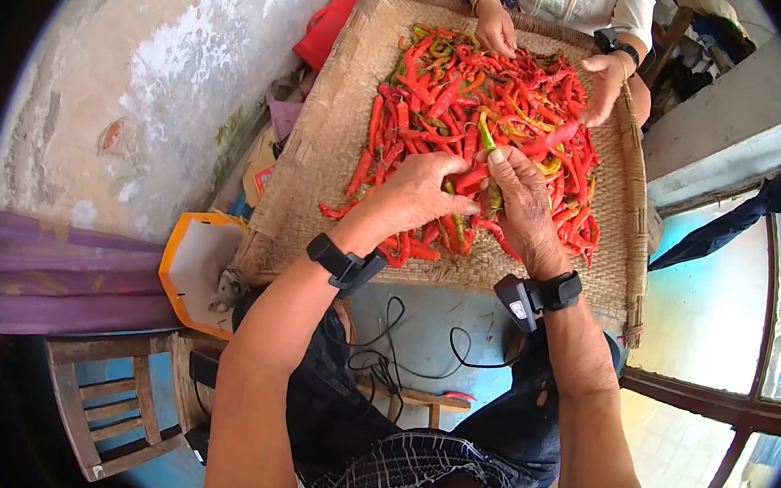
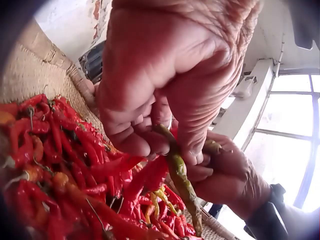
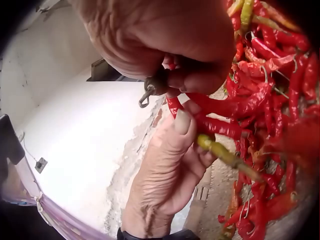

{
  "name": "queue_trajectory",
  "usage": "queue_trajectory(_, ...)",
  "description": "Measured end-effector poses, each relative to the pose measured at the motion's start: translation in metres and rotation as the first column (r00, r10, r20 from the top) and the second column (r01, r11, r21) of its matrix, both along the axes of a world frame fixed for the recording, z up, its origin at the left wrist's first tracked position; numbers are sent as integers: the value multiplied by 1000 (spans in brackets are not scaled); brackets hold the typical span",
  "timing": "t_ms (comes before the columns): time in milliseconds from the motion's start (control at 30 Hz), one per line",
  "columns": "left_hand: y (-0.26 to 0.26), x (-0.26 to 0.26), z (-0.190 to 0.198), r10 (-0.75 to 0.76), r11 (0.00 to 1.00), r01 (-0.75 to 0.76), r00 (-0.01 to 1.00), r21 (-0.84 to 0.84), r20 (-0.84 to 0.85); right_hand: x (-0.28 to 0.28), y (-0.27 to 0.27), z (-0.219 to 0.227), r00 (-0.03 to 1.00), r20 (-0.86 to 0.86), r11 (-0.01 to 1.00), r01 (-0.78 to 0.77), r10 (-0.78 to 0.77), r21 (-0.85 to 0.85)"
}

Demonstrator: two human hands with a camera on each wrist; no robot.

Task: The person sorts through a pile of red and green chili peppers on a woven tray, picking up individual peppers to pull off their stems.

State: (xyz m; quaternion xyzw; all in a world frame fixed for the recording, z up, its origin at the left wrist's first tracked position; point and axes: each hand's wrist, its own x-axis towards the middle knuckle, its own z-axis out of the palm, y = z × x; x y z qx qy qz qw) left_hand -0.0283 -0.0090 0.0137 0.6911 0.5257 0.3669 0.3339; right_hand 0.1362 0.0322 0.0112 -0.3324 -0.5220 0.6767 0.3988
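My right hand (image 1: 522, 199) pinches a yellow-green chili pepper (image 1: 486, 130) between thumb and fingers, over the pile. Its stem end (image 3: 146, 94) pokes out below that hand in the right wrist view. Beside it, my left hand (image 1: 413, 195) holds red chili peppers (image 3: 220, 127) together with a greenish one (image 2: 178, 175), its thumb laid against them. The two hands' fingertips are close together, and part of what they hold is hidden behind fingers. Beneath them, red chili peppers (image 1: 419, 118), a few orange or green, lie heaped in a woven tray (image 1: 308, 182).
Across the tray, another person's hands (image 1: 495, 27) (image 1: 607, 85) are over the chilies. An orange-rimmed box (image 1: 179, 250) and a wooden chair (image 1: 108, 396) stand at left. Black cables (image 1: 388, 358) hang below the tray. A window (image 1: 713, 288) is at right.
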Motion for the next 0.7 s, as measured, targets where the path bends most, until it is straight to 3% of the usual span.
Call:
queue_trajectory(100,-1,2,-4,-3,999,-2,989,-38,-146,-5,-4,-9,999,-42,1000,-2,2,-9)
queue_trajectory(167,1,0,-12,-11,999,13,999,30,-52,-6,-6,-7,998,-65,1000,3,-4,-15)
queue_trajectory(267,0,-1,-2,35,998,-37,998,-53,-46,-5,0,-11,973,-95,977,205,-210,-59)
queue_trajectory(367,-2,-4,-1,72,990,-88,986,-106,-149,4,6,-11,963,-37,961,265,-268,-78)
queue_trajectory(433,-3,-5,-1,183,967,-186,983,-177,-34,11,9,-8,971,27,967,239,-238,-84)
queue_trajectory(467,-2,-6,-3,183,966,-187,982,-178,-34,16,13,-6,968,243,998,59,-64,30)
queue_trajectory(500,1,-9,-5,216,959,-198,974,-203,68,19,16,-2,884,460,984,-146,84,100)
queue_trajectory(533,3,-12,-7,249,951,-209,954,-229,167,21,19,5,817,569,971,-199,89,135)
queue_trajectory(567,5,-15,-8,252,950,-211,953,-231,166,22,24,6,817,569,970,-202,92,133)
queue_trajectory(600,5,-17,-5,229,951,-163,942,-264,244,22,29,7,968,251,994,-16,-11,107)
queue_trajectory(633,4,-19,-2,206,950,-111,924,-292,321,23,34,8,985,-88,988,154,-151,18)
queue_trajectory(667,3,-20,3,187,937,-34,890,-347,417,24,37,7,984,-88,988,155,-153,18)
queue_trajectory(700,2,-21,6,184,938,-32,891,-346,416,24,39,7,954,-125,962,273,-274,-24)
